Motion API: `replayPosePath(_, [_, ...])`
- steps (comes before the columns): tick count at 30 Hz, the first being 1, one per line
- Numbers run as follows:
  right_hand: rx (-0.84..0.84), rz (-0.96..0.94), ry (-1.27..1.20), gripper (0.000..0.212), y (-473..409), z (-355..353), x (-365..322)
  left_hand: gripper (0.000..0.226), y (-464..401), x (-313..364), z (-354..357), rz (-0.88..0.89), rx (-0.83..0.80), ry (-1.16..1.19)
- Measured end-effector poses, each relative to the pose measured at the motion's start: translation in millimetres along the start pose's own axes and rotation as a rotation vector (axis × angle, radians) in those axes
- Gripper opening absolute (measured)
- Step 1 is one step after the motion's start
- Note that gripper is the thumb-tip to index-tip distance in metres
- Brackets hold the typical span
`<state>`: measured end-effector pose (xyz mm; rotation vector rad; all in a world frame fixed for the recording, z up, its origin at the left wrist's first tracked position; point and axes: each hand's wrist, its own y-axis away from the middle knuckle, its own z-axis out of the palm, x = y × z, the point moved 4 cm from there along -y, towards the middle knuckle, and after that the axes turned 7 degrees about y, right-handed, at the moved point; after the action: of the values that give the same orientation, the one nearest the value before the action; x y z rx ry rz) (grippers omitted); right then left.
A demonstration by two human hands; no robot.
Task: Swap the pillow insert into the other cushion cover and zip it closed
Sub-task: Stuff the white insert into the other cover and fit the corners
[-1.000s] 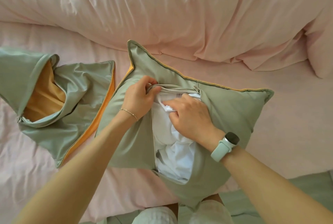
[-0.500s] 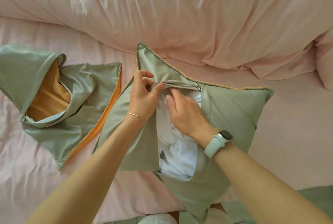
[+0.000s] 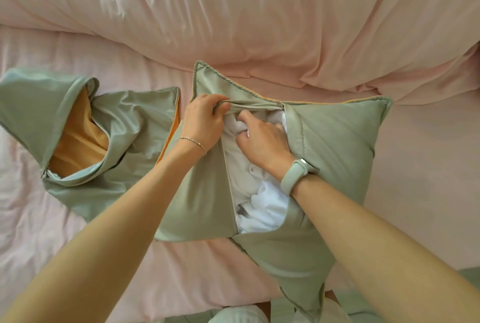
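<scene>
Mid-frame, the left hand [image 3: 204, 121] pinches the sage-green satin cushion cover [image 3: 335, 146] at its zip edge; right hand [image 3: 262, 138], fingers curled, stuffs the white crumpled insert [image 3: 262, 206] in. Push corners first, I'd say.

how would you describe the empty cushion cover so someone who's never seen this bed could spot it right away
On the pink bed sheet, look left of the stuffed sage-green cushion cover that both hands are working on. The empty sage-green cushion cover lies there flat and crumpled, touched by neither hand. Its gaping opening shows an orange lining, while its neighbour's shows the white pillow insert.
</scene>
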<state>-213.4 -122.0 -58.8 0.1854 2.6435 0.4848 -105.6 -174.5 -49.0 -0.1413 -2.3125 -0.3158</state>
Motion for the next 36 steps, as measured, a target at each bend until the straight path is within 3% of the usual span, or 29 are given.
replayPosePath(6, [0.258,-0.15,-0.014,0.039,10,-9,10,0.02,3,2,4,0.023,-0.037,0.023])
replayPosePath(8, [0.204,-0.084,-0.148,0.039,8,-12,16,0.02,2,2,6,0.001,-0.031,0.034])
replayPosePath(11, [-0.056,0.093,-0.501,0.036,6,-14,21,0.02,0,2,8,-0.059,-0.02,0.07])
replayPosePath(13, [-0.136,0.19,-0.733,0.026,6,-17,24,0.021,0,4,10,-0.054,-0.034,0.078])
replayPosePath(15, [-0.125,0.272,-0.919,0.015,6,-21,31,0.021,2,8,12,-0.003,-0.054,0.015])
replayPosePath(18, [-0.044,0.358,-1.015,0.023,7,-26,45,0.016,6,10,13,0.127,-0.099,-0.144])
replayPosePath(20, [-0.001,0.344,-0.921,0.028,11,-29,49,0.015,9,13,12,0.287,-0.104,-0.244])
replayPosePath(23, [0.02,0.179,-0.465,0.025,17,-32,43,0.028,15,16,11,0.428,-0.127,-0.26])
replayPosePath(25, [0.023,0.031,-0.106,0.019,20,-28,34,0.027,16,15,9,0.345,-0.088,-0.11])
replayPosePath(27, [-0.038,0.008,0.12,0.025,20,-22,28,0.018,15,13,8,0.188,-0.049,0.063])
replayPosePath(31, [-0.037,0.051,0.214,0.05,10,-10,17,0.028,13,13,9,0.062,-0.025,0.219])
replayPosePath(33, [-0.032,0.076,0.217,0.046,2,-1,14,0.037,11,10,9,0.059,-0.018,0.245])
replayPosePath(36, [-0.032,0.089,0.187,0.027,-7,0,15,0.028,13,8,9,0.124,-0.018,0.162])
